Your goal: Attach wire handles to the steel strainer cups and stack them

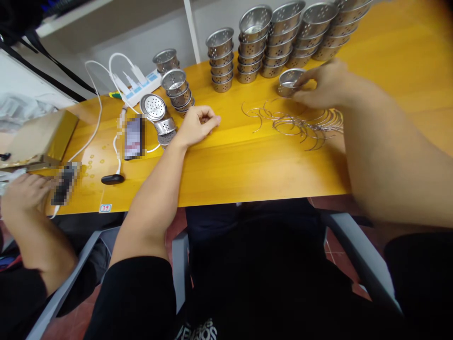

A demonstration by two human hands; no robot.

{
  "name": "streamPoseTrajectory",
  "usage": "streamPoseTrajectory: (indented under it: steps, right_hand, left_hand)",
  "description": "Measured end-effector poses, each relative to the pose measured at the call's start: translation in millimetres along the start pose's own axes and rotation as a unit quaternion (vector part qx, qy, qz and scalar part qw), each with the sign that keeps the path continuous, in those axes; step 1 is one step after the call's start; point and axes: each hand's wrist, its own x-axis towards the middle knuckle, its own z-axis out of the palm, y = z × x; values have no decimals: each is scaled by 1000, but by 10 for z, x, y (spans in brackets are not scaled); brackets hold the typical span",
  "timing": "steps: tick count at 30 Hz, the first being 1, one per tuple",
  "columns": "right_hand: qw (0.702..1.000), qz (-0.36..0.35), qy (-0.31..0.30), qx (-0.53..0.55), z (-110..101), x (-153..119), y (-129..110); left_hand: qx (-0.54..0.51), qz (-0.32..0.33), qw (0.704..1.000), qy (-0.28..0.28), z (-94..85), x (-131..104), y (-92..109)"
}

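My right hand (323, 87) reaches over the far part of the table, thumb and fingers pinching the rim of a small perforated metal cup (286, 85). Just in front of that cup lies a loose heap of thin curved metal wires (300, 123), partly hidden by my right forearm. On the tabletop my left hand (198, 125) rests with fingers curled in, and nothing shows in it. Left of this hand stand a short stack of perforated cups (180, 97) and some tipped-over ones (154, 107).
Tall cup stacks (221, 61) line the back of the yellow table (226, 174). At left are a power strip (143, 87) with white cables, a blurred phone (133, 138), a black oval object (112, 179) and a cardboard box (46, 139). Another person's hand (26, 191) is at far left.
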Motion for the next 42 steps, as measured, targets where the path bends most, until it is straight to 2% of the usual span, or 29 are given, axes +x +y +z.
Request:
streamPoseTrajectory:
  steps: [3,5,8,12,15,18,21,24,26,29,35,42]
  right_hand:
    - [999,4,-25,34,-88,-111,-142]
    - [997,-28,11,66,-149,-206,-285]
    - [980,-115,51,155,-170,-352,-530]
    - [936,-247,-7,249,-39,-531,-900]
    - [916,-298,-67,261,50,-615,-1079]
    - [920,-279,-91,260,25,-605,-1034]
    - [962,-213,-80,152,-55,-482,-797]
    - [978,-156,-137,3,-81,-315,-555]
    - [973,-144,-180,-22,-63,-237,-481]
    - [969,-146,-197,-3,-26,-208,-509]
    - [974,-151,-160,-48,27,-290,-676]
    - [973,-169,-153,-43,126,-303,-662]
  left_hand:
    - [12,28,999,24,11,25,-91]
    - [18,32,999,36,32,41,-138]
    - [21,31,998,48,92,62,-175]
    - [56,51,997,34,210,80,-182]
    - [80,71,994,13,261,84,-188]
    - [82,71,994,32,232,95,-231]
    - [80,60,993,59,159,119,-302]
    - [86,49,993,68,109,137,-364]
    - [86,50,993,65,99,139,-387]
    - [79,56,994,51,103,132,-398]
    - [76,52,995,43,109,116,-383]
    - [73,56,995,40,96,108,-370]
